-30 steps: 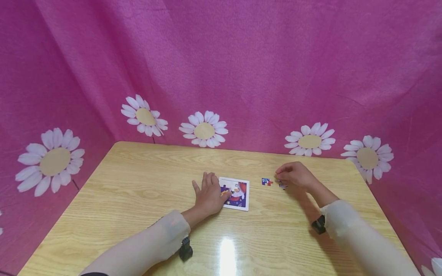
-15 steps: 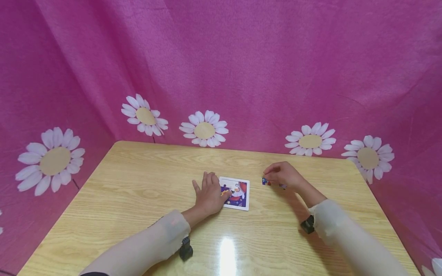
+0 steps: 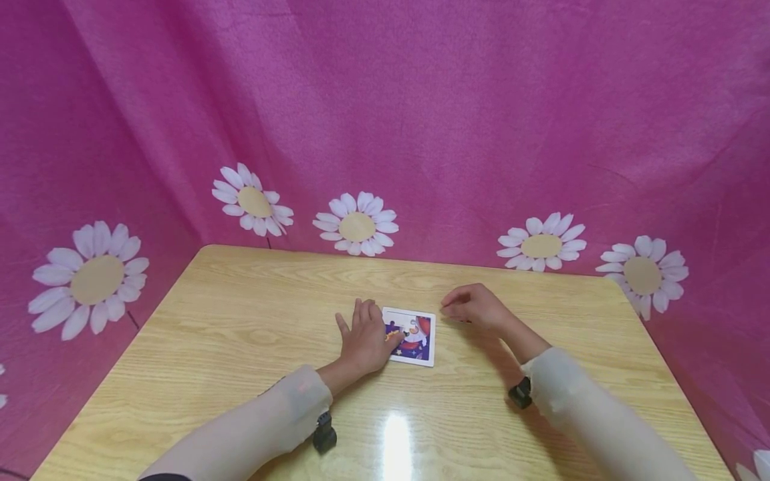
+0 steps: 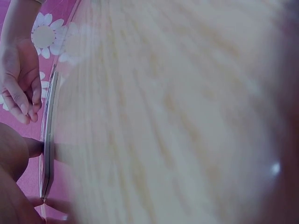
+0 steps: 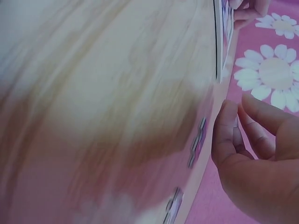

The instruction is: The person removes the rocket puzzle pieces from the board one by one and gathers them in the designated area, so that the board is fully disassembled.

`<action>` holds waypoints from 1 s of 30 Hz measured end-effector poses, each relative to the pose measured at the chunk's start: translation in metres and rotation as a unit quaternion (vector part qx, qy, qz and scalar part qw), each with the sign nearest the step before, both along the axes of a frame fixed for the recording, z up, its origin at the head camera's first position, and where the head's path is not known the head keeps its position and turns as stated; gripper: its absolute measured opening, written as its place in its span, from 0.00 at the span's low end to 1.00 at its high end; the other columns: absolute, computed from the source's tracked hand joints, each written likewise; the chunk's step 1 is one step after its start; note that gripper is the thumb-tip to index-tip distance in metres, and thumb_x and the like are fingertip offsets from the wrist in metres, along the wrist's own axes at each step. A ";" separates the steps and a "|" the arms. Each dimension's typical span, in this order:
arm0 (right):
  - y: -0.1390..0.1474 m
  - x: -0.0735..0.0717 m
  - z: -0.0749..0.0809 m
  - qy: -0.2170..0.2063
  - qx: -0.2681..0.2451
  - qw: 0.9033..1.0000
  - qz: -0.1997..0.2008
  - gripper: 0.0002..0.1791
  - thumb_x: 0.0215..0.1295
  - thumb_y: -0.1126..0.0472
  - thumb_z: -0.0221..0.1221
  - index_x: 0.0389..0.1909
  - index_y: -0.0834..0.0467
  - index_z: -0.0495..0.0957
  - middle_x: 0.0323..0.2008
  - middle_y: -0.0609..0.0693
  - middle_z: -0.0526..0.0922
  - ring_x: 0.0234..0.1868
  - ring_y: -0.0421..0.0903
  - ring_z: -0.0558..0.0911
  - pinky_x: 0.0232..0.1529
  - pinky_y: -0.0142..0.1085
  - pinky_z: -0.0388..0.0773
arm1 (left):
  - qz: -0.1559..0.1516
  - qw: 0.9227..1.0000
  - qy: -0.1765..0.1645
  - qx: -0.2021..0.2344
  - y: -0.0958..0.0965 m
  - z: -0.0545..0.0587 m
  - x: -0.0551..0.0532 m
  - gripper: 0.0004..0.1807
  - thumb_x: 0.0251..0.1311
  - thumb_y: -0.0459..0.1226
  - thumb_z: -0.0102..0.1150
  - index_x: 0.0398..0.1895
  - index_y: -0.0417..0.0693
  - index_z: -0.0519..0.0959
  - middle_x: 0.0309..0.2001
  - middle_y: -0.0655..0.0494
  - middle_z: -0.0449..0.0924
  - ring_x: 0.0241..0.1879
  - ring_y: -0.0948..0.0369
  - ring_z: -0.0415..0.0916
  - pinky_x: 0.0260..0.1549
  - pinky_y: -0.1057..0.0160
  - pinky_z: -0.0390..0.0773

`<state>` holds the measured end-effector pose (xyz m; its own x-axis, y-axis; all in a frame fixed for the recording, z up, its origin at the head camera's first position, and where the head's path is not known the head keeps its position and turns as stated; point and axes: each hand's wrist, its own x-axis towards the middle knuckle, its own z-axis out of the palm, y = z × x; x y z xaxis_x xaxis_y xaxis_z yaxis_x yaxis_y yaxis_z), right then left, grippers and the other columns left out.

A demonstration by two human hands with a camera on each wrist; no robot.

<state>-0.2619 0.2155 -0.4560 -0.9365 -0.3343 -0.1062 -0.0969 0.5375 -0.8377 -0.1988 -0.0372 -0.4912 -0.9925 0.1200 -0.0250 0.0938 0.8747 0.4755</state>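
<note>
At the left side of a small white-rimmed jigsaw tray [image 3: 431, 344], the left hand [image 3: 363, 341] lies with its fingers spread and fairly straight, its thumb across the picture and pressing on it. That grip is loose rather than clamped, with the other fingers at the tray's left edge. To the right of the tray, near its upper right corner but apart from it, the right hand [image 3: 475, 306] hangs over the worktop [image 3: 252, 294] with bent fingers, thumb and fingertips close together; I cannot tell whether this grip pinches anything thin.

The tray lies flat near the middle of the worktop, showing a purple picture with stars and red and white shapes, plus a pale patch toward the top. Beside the right hand, the right wrist view shows two loose jigsaw pieces, a nearer one [image 5: 174, 206] and a farther one [image 5: 198, 142], both lying flat and seen nearly edge-on; the head view mostly hides them behind the hand.

Farther out come a pale left sleeve [image 3: 252, 414] and right sleeve [image 3: 601, 414], a dark wrist camera [image 3: 325, 434] under the left cuff, and a magenta curtain [image 3: 421, 120] printed with white daisies [image 3: 356, 226]
</note>
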 end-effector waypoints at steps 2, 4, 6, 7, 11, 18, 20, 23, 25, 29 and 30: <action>-0.003 0.000 -0.001 0.006 -0.003 1.000 0.004 0.11 0.65 0.67 0.68 0.45 0.70 0.85 0.41 0.60 0.88 0.36 0.40 0.80 0.38 0.32 0.80 | -0.001 1.000 0.000 0.000 0.000 0.000 0.000 0.48 0.69 0.57 0.61 0.76 0.31 0.56 0.77 0.37 0.54 0.82 0.41 0.39 0.72 0.26 0.32; -0.006 -0.001 -0.003 0.014 -0.003 1.000 0.009 0.11 0.65 0.68 0.68 0.45 0.70 0.86 0.42 0.61 0.88 0.39 0.42 0.81 0.42 0.33 0.80 | 0.000 1.000 0.000 -0.001 0.000 0.000 0.000 0.48 0.69 0.57 0.60 0.76 0.31 0.56 0.77 0.37 0.54 0.82 0.41 0.39 0.72 0.26 0.32; -0.011 0.000 -0.004 0.018 0.000 1.000 0.015 0.10 0.65 0.68 0.68 0.44 0.70 0.86 0.42 0.61 0.88 0.40 0.43 0.81 0.43 0.34 0.79 | 0.001 1.000 0.000 -0.002 0.000 -0.001 -0.001 0.48 0.69 0.57 0.60 0.76 0.31 0.56 0.77 0.37 0.54 0.82 0.41 0.39 0.72 0.26 0.32; -0.013 0.000 -0.004 0.020 0.001 1.000 0.017 0.10 0.65 0.68 0.68 0.44 0.70 0.86 0.41 0.60 0.88 0.40 0.43 0.81 0.44 0.35 0.79 | 0.001 1.000 0.000 -0.003 0.000 -0.001 0.000 0.48 0.69 0.58 0.60 0.76 0.31 0.56 0.77 0.37 0.55 0.82 0.41 0.39 0.72 0.26 0.33; -0.021 0.002 -0.005 0.023 -0.006 0.999 0.035 0.10 0.65 0.70 0.67 0.45 0.70 0.86 0.39 0.61 0.88 0.39 0.43 0.81 0.44 0.35 0.79 | 0.004 1.000 -0.003 -0.007 0.001 0.000 -0.001 0.48 0.69 0.58 0.60 0.76 0.31 0.56 0.77 0.37 0.54 0.82 0.41 0.39 0.72 0.26 0.33; -0.031 0.006 -0.013 0.010 -0.028 0.999 0.045 0.08 0.62 0.75 0.65 0.42 0.71 0.84 0.35 0.61 0.88 0.33 0.40 0.81 0.36 0.31 0.79 | 0.003 1.000 0.000 -0.009 0.002 -0.001 -0.001 0.47 0.69 0.58 0.60 0.75 0.31 0.57 0.77 0.36 0.55 0.82 0.41 0.39 0.71 0.26 0.33; -0.034 0.007 -0.015 0.011 -0.025 0.999 0.042 0.07 0.62 0.75 0.65 0.41 0.71 0.84 0.34 0.60 0.88 0.32 0.40 0.81 0.35 0.31 0.79 | 0.004 1.000 0.001 -0.010 0.002 -0.001 -0.001 0.48 0.69 0.58 0.60 0.75 0.31 0.58 0.77 0.36 0.55 0.82 0.41 0.40 0.72 0.26 0.33; -0.037 0.008 -0.017 0.023 -0.018 0.999 0.033 0.06 0.61 0.76 0.66 0.39 0.69 0.84 0.33 0.58 0.88 0.33 0.40 0.81 0.34 0.31 0.79 | 0.004 1.000 0.000 -0.011 0.001 0.000 -0.002 0.48 0.69 0.58 0.60 0.75 0.32 0.57 0.78 0.36 0.55 0.82 0.41 0.40 0.72 0.26 0.33; -0.038 0.008 -0.018 0.035 -0.009 0.999 0.029 0.05 0.60 0.76 0.66 0.37 0.68 0.84 0.33 0.57 0.88 0.33 0.41 0.82 0.33 0.31 0.78 | 0.004 1.000 -0.002 -0.006 0.001 0.001 -0.001 0.48 0.69 0.58 0.60 0.76 0.31 0.57 0.78 0.36 0.54 0.82 0.42 0.40 0.72 0.27 0.33; -0.039 0.009 -0.018 0.055 0.005 0.998 0.028 0.05 0.60 0.76 0.66 0.35 0.67 0.84 0.32 0.57 0.87 0.32 0.42 0.82 0.33 0.31 0.77 | -0.003 1.000 -0.006 0.007 -0.003 0.004 0.000 0.45 0.69 0.58 0.61 0.73 0.32 0.61 0.78 0.36 0.54 0.82 0.42 0.40 0.72 0.27 0.33; -0.040 0.009 -0.018 0.057 0.008 0.998 0.028 0.05 0.59 0.77 0.66 0.35 0.67 0.84 0.31 0.58 0.87 0.32 0.42 0.82 0.34 0.31 0.77 | -0.005 1.000 -0.005 0.011 -0.004 0.004 0.000 0.43 0.69 0.57 0.61 0.72 0.33 0.63 0.78 0.37 0.54 0.82 0.42 0.40 0.72 0.28 0.33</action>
<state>-0.2532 0.1760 -0.4744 -0.9225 -0.3859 -0.0054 -0.2221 0.5424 -0.8102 -0.1984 -0.0412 -0.4868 -0.9908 0.1315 -0.0319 0.0986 0.8630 0.4954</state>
